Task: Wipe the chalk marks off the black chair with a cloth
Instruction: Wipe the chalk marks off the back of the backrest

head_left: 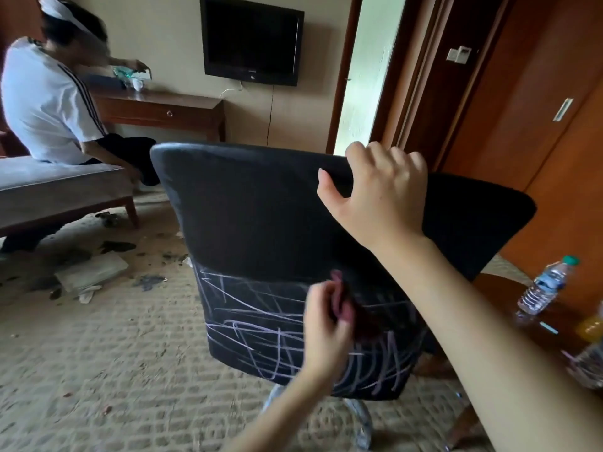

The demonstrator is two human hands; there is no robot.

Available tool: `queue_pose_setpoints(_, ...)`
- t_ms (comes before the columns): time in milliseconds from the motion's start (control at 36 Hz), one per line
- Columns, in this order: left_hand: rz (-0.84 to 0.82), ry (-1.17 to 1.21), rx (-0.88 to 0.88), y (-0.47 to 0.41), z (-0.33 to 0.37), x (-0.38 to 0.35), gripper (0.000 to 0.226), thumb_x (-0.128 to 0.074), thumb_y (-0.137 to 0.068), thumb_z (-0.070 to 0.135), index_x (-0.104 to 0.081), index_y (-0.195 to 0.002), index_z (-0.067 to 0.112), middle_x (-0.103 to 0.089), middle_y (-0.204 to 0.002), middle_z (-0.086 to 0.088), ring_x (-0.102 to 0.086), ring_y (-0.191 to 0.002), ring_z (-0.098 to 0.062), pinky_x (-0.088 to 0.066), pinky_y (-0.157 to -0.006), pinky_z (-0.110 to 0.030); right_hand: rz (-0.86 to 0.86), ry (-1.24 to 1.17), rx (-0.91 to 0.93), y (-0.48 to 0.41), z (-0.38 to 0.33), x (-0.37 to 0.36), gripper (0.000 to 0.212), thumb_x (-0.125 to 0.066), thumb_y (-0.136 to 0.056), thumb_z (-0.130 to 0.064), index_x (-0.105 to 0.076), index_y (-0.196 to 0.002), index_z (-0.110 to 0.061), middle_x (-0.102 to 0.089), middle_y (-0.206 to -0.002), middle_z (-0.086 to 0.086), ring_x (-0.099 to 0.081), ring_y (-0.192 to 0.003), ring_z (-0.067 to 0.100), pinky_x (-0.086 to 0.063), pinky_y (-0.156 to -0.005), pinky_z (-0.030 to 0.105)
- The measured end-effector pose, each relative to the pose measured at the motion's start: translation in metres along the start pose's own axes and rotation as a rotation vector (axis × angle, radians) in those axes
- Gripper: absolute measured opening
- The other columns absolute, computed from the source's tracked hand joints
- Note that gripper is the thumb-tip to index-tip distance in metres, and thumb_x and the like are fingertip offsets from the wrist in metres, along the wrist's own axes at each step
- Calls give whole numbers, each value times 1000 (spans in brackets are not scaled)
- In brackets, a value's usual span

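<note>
- Black chair (261, 216) stands on the carpet (114, 353) right in front of us, its back turned our way and tilted a little.
- Chalk marks (254, 324): pale crossing scribbles over the lower half of the backrest. The upper half reads clean.
- Right hand (381, 194): grip hooked over the top edge of the backrest, fingers curled over the far side, thumb on the near face.
- Left hand (323, 324): blurred, but the grip looks closed round a pinkish-red cloth (344, 308), bunched and pressed to the scribbled zone near its right side.
- Handling, our judgement:
  - The cloth is soft and limp and needs wadding up to carry pressure.
  - The backrest looks padded or fabric-covered, so it should give under the wipe and may hold chalk in its weave.
  - The chair sits on a shiny metal base (359, 412), probably swivelling or rolling, so it would turn away from a push.
  - The stiff top rim is the sensible place to brace, where the right hand is now.
- A water bottle (545, 285) stands on the worktop (502, 288) to the right, close to the chair's edge. It could get knocked if the chair swings.
</note>
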State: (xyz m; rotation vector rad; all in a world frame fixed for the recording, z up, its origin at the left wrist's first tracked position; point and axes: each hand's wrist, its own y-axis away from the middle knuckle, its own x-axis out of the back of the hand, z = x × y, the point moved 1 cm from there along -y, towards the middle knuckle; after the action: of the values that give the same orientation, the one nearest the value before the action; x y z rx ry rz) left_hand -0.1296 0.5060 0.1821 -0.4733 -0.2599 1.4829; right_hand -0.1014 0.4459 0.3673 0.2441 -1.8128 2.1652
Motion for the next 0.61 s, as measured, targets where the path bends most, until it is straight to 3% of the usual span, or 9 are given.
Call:
queue_pose_setpoints(111, 294, -166, 20, -33, -20, 84, 14, -49, -84, 13, -48, -91, 25, -53, -85, -2, -52, -75, -6, -42, -68, -10, -11, -6, -11, 2, 0, 1, 44, -46, -87, -49, -57, -75, -8, -55, -62, 8, -49, -57, 28, -24, -64, 32)
queue_pose_setpoints(139, 372, -222, 33, -43, -26, 104, 16, -49, -87, 12, -47, -89, 28, -52, -84, -5, -53, -73, -12, -44, -66, -13, -24, -27, 3, 1, -1, 2, 44, -46, -88, -49, -58, -76, -8, -56, -63, 7, -50, -58, 27, -25, -64, 31)
queue_pose_setpoints(194, 471, -297, 65, -60, -44, 137, 17, -48, -91, 20, -45, -82, 35, -53, -82, -22, -55, -65, -32, -52, -61, -38, -111, -99, 81, -2, 1, 5, 42, -44, -89, -47, -62, -86, -9, -61, -71, 7, -55, -63, 29, -33, -65, 32)
queue_pose_setpoints(222, 480, -323, 91, -65, -53, 149, 11, -47, -91, 28, -48, -80, 29, -53, -80, -28, -55, -62, -39, -51, -57, -49, -184, -145, 126, -2, 9, 9, 42, -43, -89, -46, -63, -95, -10, -63, -77, 7, -58, -69, 30, -39, -68, 34)
queue_pose_setpoints(278, 475, -325, 131, -76, -66, 156, 30, -44, -90, 36, -49, -80, 8, -53, -73, -30, -55, -56, -41, -49, -51, -50, -300, -198, 156, 1, 41, 19, 44, -41, -92, -47, -61, -109, -12, -66, -87, 6, -62, -77, 30, -49, -73, 38)
queue_pose_setpoints(306, 453, -315, 139, -78, -63, 150, 28, -44, -89, 33, -48, -81, 6, -55, -73, -29, -55, -56, -40, -49, -51, -48, -324, -177, 143, 5, 62, 24, 47, -40, -92, -53, -60, -109, -14, -65, -87, 6, -62, -78, 30, -50, -73, 39)
queue_pose_setpoints(389, 411, -351, 167, -75, -46, 112, 6, -49, -87, 10, -51, -92, 7, -57, -89, -22, -54, -74, -30, -43, -67, -40, -294, -80, 77, 21, 109, 36, 62, -35, -86, -71, -57, -98, -14, -63, -79, 5, -61, -71, 29, -47, -69, 35)
queue_pose_setpoints(500, 518, -347, 164, -74, -47, 73, 21, -52, -91, 7, -56, -109, -2, -60, -108, -20, -55, -100, -32, -37, -84, -29, -261, -71, 41, 25, 113, 29, 63, -38, -86, -71, -56, -89, -11, -59, -72, 4, -58, -65, 27, -49, -67, 38)
queue_pose_setpoints(611, 500, -373, 142, -65, -44, 57, 25, -54, -91, 3, -56, -115, -2, -59, -116, -18, -54, -109, -29, -37, -92, -29, -193, -79, 19, 26, 107, 26, 60, -43, -86, -68, -56, -83, -9, -56, -65, 4, -55, -58, 27, -47, -62, 38)
